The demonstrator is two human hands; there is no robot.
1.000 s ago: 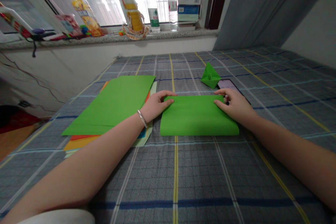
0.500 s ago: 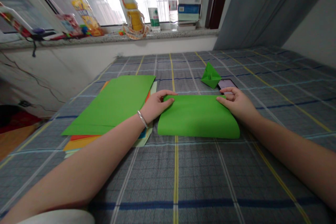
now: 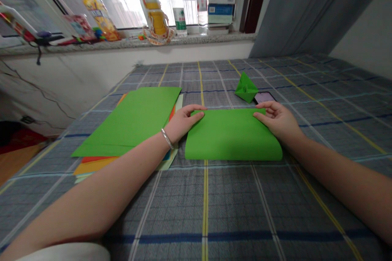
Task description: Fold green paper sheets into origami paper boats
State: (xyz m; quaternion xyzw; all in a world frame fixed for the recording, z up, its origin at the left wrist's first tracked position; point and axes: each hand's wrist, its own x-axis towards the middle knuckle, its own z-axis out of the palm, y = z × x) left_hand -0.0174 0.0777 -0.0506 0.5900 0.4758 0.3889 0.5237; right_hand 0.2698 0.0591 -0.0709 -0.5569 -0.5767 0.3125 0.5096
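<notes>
Left hand (image 3: 186,121) and right hand (image 3: 277,120) pinch far corners of bent green sheet (image 3: 232,134), lying between them on checked cloth (image 3: 232,204). Right hand has shifted slightly outward; near bend remains rounded, apparently uncreased.

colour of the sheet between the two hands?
Plain bright green sheet, no print visible on the side shown; best seen in the head view.

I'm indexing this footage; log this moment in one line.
left hand: pinching green sheet, far left corner; right hand: pinching far right corner; sheet: bent over, near side rounded
</notes>
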